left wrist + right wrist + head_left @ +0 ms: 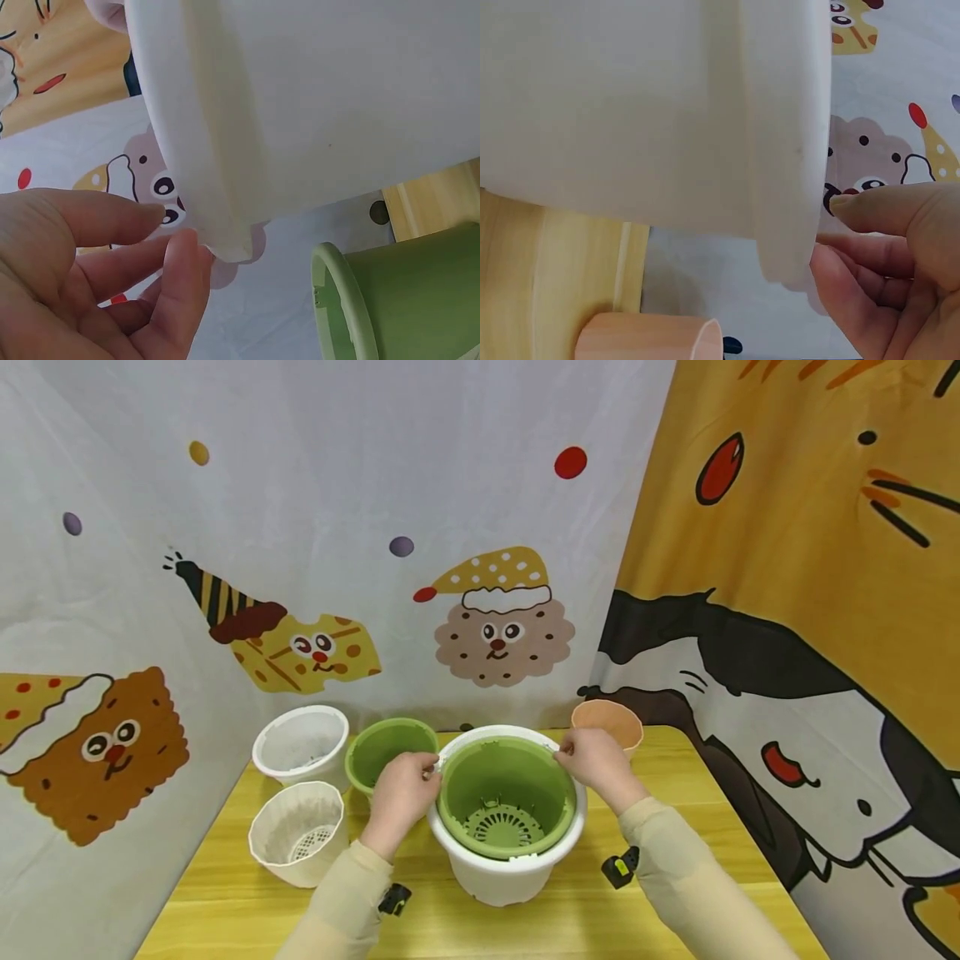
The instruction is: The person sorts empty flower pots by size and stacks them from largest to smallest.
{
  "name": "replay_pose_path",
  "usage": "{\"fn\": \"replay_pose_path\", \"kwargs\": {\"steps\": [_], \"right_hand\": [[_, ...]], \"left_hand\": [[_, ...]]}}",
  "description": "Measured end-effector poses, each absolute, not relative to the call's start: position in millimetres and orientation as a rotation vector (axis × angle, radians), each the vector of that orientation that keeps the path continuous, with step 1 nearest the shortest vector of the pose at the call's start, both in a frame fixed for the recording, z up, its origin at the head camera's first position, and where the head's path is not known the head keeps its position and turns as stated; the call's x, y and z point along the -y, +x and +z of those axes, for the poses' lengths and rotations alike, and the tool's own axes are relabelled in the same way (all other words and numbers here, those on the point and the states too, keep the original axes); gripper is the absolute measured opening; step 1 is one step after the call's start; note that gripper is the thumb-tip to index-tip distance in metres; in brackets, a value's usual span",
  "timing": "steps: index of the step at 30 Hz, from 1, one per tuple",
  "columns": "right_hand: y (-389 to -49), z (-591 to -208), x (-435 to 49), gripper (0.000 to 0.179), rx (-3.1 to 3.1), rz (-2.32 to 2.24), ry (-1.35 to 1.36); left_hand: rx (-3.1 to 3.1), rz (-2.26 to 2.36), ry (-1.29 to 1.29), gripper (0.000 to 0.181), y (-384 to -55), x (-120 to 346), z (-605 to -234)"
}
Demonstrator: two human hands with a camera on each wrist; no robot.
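Observation:
A green pot [507, 831] with a slotted base sits inside a larger white pot [498, 882] standing on the table. At the white pot's left rim is my left hand [407, 789], fingers loosely bent. In the left wrist view, its fingertips [184, 247] lie right at the rim edge, with a gap to the thumb. My right hand [600, 764] is at the opposite side of the rim. Its thumb [862, 206] and fingers stand apart beside the edge in the right wrist view. The green pot is hidden from both wrist views by the white pot's wall.
Left of the nested pots stand another green pot [390, 727], a white pot [300, 718] and a cream pot [288, 860] with a mesh base. An orange pot [637, 745] is behind my right hand. The wooden table [217, 902] meets a printed curtain [495, 410] at the back.

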State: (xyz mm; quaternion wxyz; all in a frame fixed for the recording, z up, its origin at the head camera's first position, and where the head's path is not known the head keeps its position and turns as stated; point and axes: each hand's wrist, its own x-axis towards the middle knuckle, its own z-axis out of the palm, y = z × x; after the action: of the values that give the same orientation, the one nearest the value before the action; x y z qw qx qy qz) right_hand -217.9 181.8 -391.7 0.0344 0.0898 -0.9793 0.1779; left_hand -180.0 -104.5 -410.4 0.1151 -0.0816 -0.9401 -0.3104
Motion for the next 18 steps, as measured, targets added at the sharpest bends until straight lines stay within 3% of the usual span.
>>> {"fn": "replay_pose_path", "kwargs": {"steps": [9,18], "right_hand": [[-216.7,-392.3,-194.9,0.016,2.947,0.645,0.3],[-214.2,-400.4,-207.6,0.032,2.948,0.79,0.232]], "left_hand": [[2.775,-0.956,-0.222,0.034,-174.6,108.8,-407.5],[2.771,-1.022,-0.228,0.037,-167.9,110.7,-402.0]]}}
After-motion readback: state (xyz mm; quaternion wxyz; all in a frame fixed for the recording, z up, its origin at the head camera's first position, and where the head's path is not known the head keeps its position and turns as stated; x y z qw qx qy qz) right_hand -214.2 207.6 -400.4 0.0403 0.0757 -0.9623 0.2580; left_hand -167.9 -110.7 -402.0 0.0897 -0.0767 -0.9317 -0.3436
